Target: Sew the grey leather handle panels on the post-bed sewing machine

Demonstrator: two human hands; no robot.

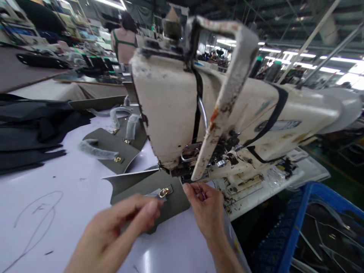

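A grey-green bag panel (174, 204) lies under the head of a white sewing machine (167, 110), its upper edge by the presser foot. On the panel sits a gold ring fitting (164, 192) with a plastic-wrapped strap running behind my left hand. My left hand (122, 227) is over the panel's front left part, thumb and forefinger pinched together; what lies between them is hidden. Beside the needle area, my right hand (206, 206) is closed at the panel's right edge. A thin purple item (202, 192) shows between its fingers, its kind not clear.
More bag panels (109, 149) with wrapped handles lie at left on the white tabletop (79, 197). Black fabric pieces (31, 129) are stacked at far left. A blue crate (287, 227) of panels stands at lower right. A person (125, 40) is in the background.
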